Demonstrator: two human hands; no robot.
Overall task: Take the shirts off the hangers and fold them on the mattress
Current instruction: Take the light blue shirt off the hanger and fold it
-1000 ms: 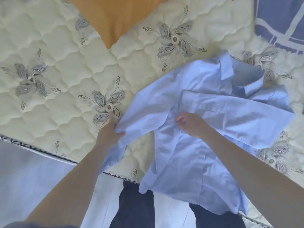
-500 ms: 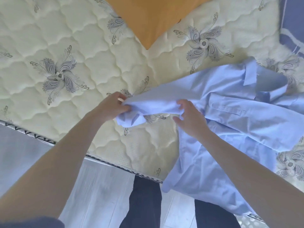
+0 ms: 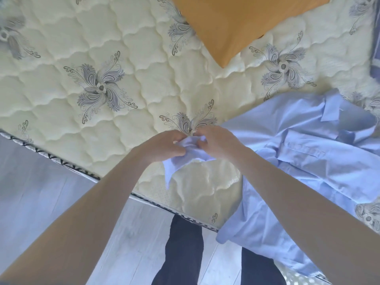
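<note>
Head view: a sleeve end is being dressed for folding, with no hanger seen.

At frame centre, the left hand (image 3: pixel 164 146) and right hand (image 3: pixel 218 141) are both pinched on the cuff of the light-blue cotton shirt (image 3: pixel 308 161), spread at right on the cream quilted mattress (image 3: pixel 123 89). Next, the sleeve probably needs laying flat across the body.

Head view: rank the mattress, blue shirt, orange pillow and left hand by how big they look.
1. Mattress
2. Blue shirt
3. Orange pillow, cut off by the frame, so its true size is unsure
4. Left hand, nearer the camera
</note>
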